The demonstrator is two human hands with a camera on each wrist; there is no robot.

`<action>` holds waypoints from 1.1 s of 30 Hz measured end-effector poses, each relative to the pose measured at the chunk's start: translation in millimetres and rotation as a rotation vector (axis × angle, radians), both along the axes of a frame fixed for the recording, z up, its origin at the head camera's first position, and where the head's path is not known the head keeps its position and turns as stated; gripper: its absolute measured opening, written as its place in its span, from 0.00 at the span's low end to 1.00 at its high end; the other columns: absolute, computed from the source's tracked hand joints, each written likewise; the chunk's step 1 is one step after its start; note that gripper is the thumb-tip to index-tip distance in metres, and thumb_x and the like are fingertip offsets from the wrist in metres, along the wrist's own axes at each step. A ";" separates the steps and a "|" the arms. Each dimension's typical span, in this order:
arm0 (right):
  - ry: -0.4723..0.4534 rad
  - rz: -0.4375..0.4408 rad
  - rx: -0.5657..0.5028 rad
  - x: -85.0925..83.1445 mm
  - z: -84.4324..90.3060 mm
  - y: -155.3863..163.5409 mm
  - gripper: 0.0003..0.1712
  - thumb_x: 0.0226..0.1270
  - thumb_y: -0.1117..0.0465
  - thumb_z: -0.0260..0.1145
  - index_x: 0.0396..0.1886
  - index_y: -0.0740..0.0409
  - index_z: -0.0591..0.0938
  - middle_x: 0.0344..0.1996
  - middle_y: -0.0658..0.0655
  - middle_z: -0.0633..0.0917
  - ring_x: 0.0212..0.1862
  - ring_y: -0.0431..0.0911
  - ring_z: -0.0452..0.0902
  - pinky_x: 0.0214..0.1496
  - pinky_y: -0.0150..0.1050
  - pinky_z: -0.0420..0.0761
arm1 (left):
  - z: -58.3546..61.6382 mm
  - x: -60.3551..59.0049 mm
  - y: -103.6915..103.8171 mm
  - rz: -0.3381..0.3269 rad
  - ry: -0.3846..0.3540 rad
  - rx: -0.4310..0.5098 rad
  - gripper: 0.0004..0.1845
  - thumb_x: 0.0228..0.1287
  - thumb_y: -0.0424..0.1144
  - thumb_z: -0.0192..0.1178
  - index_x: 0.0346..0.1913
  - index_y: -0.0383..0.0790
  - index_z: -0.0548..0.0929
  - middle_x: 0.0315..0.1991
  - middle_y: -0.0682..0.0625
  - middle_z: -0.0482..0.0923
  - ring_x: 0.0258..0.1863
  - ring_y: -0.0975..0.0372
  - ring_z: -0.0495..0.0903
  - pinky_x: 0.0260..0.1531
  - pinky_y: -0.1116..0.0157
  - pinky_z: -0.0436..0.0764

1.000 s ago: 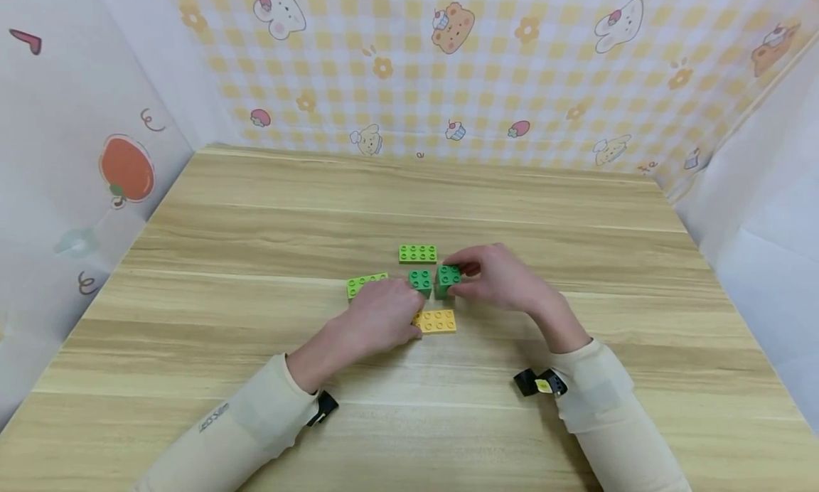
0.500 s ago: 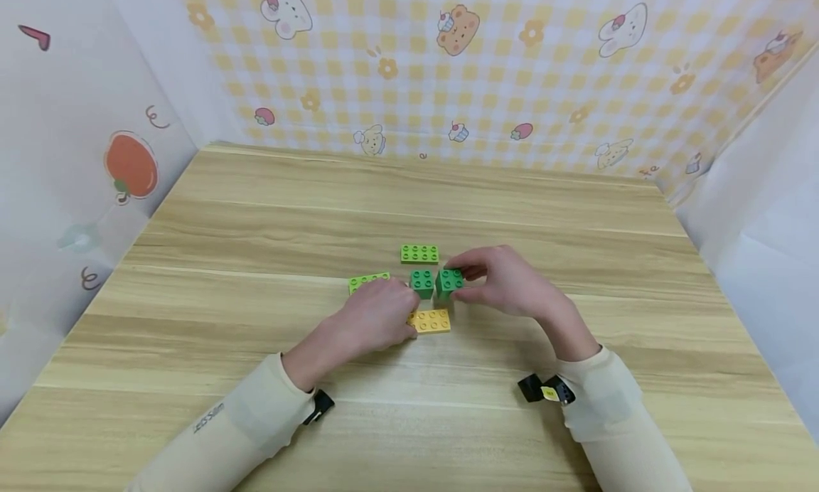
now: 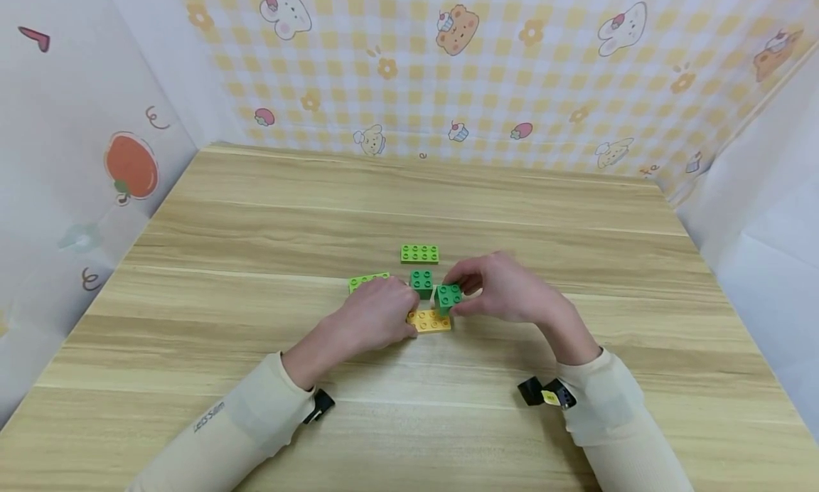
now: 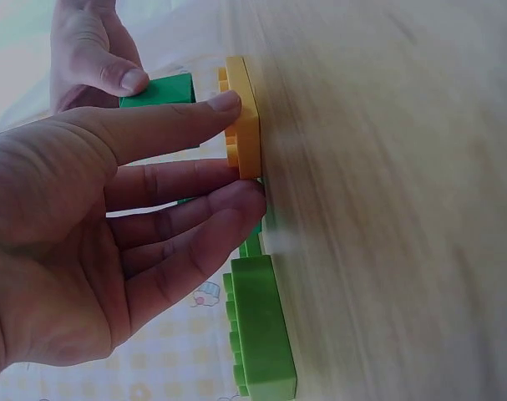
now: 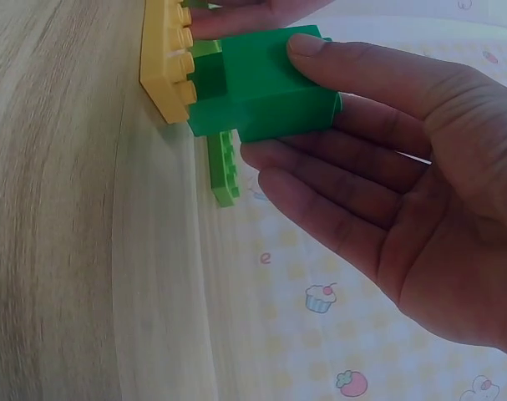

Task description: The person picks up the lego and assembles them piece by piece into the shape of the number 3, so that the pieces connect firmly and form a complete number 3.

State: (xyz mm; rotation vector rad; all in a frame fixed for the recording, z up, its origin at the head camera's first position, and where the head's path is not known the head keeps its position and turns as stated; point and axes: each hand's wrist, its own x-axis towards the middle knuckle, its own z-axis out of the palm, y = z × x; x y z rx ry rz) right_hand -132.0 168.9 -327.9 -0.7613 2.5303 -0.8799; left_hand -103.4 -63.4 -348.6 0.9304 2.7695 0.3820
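dark green square brick (image 3: 448,296), four studs, tilted | right hand (image 3: 505,291) fingers pinching it | left hand (image 3: 377,316) fingers steadying yellow flat plate (image 3: 431,321)

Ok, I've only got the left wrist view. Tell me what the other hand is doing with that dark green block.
Observer: The right hand has the dark green block in its grip, thumb on one side and fingers on the opposite side, at the right end of the yellow brick.
Operator: Check whether it is seated.
Observer: In the right wrist view the block's lower edge meets the yellow brick's end studs. I cannot tell whether it is pressed home.
Operator: List what else is out there.
Observer: A second dark green block stands on the table just behind the yellow brick, and a lime brick lies farther back.
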 end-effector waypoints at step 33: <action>-0.029 0.054 0.003 0.4 -3.1 -4.4 0.16 0.58 0.65 0.82 0.46 0.57 0.89 0.43 0.51 0.91 0.46 0.43 0.89 0.54 0.44 0.88 | -0.1 0.0 0.7 0.001 0.002 -0.005 0.19 0.56 0.43 0.82 0.21 0.45 0.79 0.17 0.57 0.68 0.22 0.62 0.67 0.26 0.65 0.67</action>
